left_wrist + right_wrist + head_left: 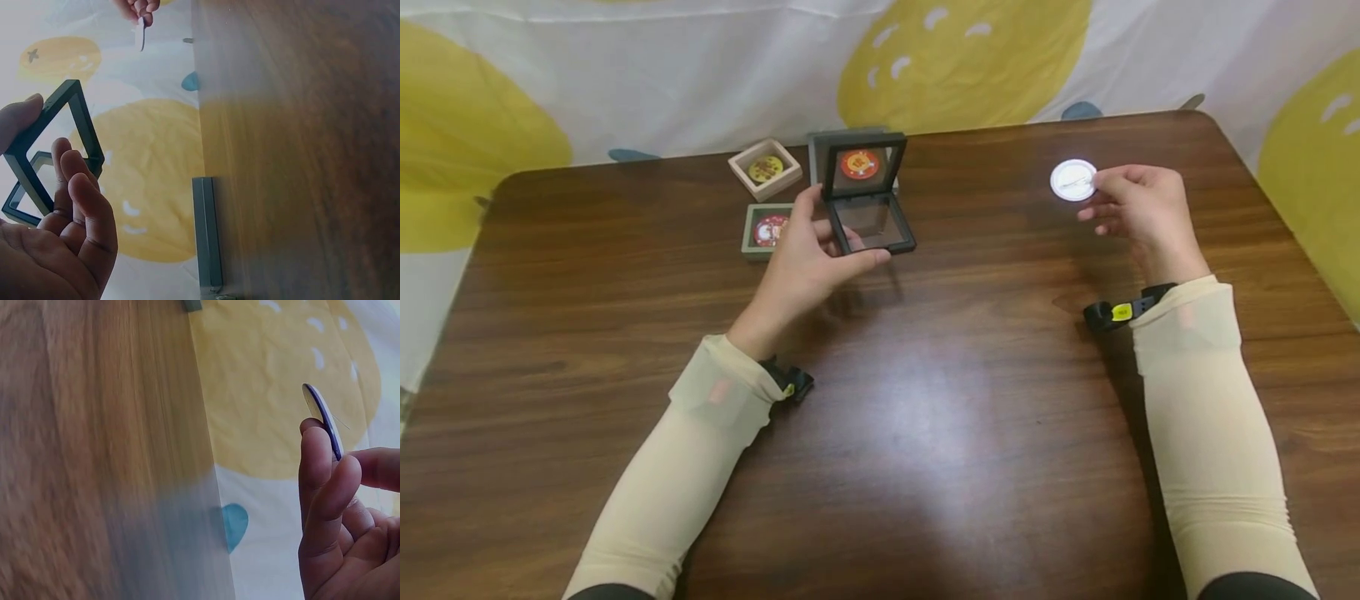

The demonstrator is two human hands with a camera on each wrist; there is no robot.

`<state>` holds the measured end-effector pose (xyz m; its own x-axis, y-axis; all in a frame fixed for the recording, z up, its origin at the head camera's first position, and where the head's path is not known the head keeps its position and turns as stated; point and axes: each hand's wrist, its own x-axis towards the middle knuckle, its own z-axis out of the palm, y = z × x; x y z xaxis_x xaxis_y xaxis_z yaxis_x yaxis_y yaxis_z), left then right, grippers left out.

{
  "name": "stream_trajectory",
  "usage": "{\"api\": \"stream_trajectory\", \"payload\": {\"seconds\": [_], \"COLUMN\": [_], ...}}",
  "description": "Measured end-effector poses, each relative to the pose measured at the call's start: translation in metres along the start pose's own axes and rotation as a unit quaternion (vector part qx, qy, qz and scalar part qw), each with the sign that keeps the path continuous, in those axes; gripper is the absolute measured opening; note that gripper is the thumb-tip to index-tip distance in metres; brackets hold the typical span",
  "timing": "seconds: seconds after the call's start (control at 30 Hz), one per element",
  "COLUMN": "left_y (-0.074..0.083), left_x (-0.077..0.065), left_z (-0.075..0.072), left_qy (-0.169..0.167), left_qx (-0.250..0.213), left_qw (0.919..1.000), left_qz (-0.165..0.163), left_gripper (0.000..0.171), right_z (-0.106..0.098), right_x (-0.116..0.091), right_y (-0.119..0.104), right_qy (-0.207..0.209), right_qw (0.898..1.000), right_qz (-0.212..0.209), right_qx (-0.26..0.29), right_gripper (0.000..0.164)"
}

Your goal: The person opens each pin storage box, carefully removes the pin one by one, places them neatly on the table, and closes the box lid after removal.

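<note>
My left hand (801, 262) grips a black hinged display frame (874, 218) by its side and near edge, thumb along the front. The frame stands unfolded above the table, its lid tilted up and clear film in both halves. In the left wrist view, the thumb presses one side of the black frame (28, 181) and fingers support the other. Out to the right, my right hand (1150, 204) pinches a round pin badge (1070, 187) by its edge. Its white back with the metal pin faces the head camera; the right wrist view shows the badge (325, 417) edge-on.
Behind the black frame is a grey frame (817, 158); a red round badge (860, 164) shows through the raised lid. A cream box (786, 179) with a yellow badge and a green box (749, 242) with a red badge stand left. A fruit-print cloth (715, 75) hangs behind.
</note>
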<state>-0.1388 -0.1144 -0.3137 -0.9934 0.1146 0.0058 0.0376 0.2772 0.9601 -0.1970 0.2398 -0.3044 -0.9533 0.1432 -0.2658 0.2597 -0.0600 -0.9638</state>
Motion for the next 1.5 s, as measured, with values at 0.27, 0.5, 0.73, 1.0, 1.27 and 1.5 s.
{"api": "stream_trajectory", "payload": {"seconds": [0.27, 0.5, 0.73, 1.0, 1.27, 1.5], "left_y": [0.000, -0.001, -0.001, -0.003, -0.007, -0.007], "left_x": [-0.001, -0.001, -0.002, 0.000, 0.002, 0.002], "left_z": [-0.004, -0.006, -0.005, -0.004, -0.003, -0.004], "left_qy": [0.008, 0.008, 0.005, 0.000, 0.001, 0.002], "left_qx": [0.001, 0.004, 0.005, 0.008, 0.002, 0.003], "left_qw": [1.0000, 0.9999, 1.0000, 0.9999, 1.0000, 1.0000], "left_qz": [-0.005, -0.008, -0.004, -0.009, -0.006, -0.002], "left_gripper": [0.094, 0.094, 0.095, 0.096, 0.096, 0.096], "right_z": [-0.009, -0.020, -0.042, -0.059, -0.061, -0.058], "right_x": [0.003, 0.009, 0.014, 0.018, 0.025, 0.026], "right_y": [-0.001, 0.003, 0.008, 0.020, 0.027, 0.028], "right_qy": [0.002, 0.018, 0.020, -0.001, -0.043, 0.003], "right_qw": [1.000, 0.998, 0.997, 0.993, 0.979, 0.977], "right_qz": [0.011, 0.035, 0.045, 0.097, 0.113, 0.089], "right_qx": [-0.021, -0.044, -0.053, -0.061, -0.162, -0.194], "right_gripper": [0.011, 0.010, 0.011, 0.009, 0.019, 0.019]}}
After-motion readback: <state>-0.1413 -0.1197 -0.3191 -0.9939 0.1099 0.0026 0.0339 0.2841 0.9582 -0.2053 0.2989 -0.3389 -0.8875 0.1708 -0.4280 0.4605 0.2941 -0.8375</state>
